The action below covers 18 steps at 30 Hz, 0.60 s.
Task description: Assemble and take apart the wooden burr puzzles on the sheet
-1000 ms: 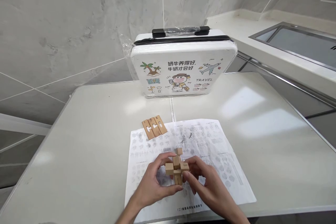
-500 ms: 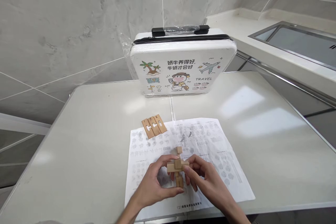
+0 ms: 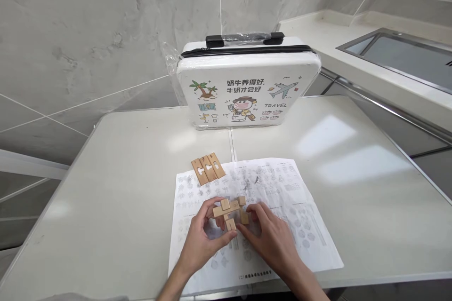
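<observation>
My left hand (image 3: 202,239) is closed on a wooden burr puzzle (image 3: 226,214), a cross of notched sticks, its thumb and fingertips gripping the near and far sides. To the right of the cross, a notched wooden piece (image 3: 244,217) shows, with its far end by the bar's tip. Whether it is joined to the cross or stands apart, I cannot tell. My right hand (image 3: 273,234) is beside this piece, thumb and forefinger apart. Its thumb tip is near the cross's near block, and its other fingers are partly hidden.
Beneath my hands lies a printed paper sheet (image 3: 303,254). Three flat wooden slats (image 3: 208,169) with cut-outs and numbers sit at its far left corner. A white plastic-wrapped case (image 3: 212,70) stands at the back of the white table (image 3: 113,197), before a grey wall.
The puzzle has shifted left and away with my left hand and turned. My right hand's thumb and forefinger have come off the bar's right end, and one piece now appears off to the right.
</observation>
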Motion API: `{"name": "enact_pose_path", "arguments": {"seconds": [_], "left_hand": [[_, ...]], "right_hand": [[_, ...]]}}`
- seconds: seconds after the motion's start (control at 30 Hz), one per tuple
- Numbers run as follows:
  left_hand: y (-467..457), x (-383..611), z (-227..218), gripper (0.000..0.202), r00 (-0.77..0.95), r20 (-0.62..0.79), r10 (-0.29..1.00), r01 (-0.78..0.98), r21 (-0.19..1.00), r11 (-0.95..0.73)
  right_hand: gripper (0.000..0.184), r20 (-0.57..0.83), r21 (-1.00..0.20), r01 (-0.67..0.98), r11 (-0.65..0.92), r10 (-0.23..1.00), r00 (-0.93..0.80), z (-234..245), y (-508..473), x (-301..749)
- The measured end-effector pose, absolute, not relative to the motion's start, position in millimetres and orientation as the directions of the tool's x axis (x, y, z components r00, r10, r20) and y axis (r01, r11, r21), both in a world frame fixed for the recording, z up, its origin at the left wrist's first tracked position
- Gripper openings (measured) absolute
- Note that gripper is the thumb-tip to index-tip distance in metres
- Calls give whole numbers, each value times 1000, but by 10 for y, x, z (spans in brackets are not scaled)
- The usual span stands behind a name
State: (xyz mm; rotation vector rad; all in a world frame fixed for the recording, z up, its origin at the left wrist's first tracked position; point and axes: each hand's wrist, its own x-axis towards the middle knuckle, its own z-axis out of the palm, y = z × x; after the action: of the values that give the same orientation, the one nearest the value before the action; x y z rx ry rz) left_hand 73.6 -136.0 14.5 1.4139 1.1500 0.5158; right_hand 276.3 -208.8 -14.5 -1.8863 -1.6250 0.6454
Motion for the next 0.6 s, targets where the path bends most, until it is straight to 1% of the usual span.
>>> {"name": "enact_pose_path", "arguments": {"seconds": [0.07,0.13,0.27,0.33,0.47,0.6], "left_hand": [[-1371,758,175,68,405,-312,860,334,926,178],[-1382,776,205,66,380,-305,873,321,929,185],[-1382,768,205,66,348,-264,899,303,940,159],[-1372,750,176,66,372,-251,894,311,941,135],[-1366,740,129,67,435,-217,874,339,938,64],[-1383,768,140,66,470,-195,861,357,934,17]], "right_hand": [[22,66,-646,762,-35,993,102,-142,-2080,2746],[25,103,-627,778,21,993,56,-105,-2076,2761],[30,89,-621,777,101,994,-59,41,-2093,2860],[33,87,-589,797,133,991,-102,125,-2107,2907],[36,126,-529,826,197,980,-153,230,-2115,2937],[33,160,-527,823,211,976,-148,226,-2109,2917]]}}
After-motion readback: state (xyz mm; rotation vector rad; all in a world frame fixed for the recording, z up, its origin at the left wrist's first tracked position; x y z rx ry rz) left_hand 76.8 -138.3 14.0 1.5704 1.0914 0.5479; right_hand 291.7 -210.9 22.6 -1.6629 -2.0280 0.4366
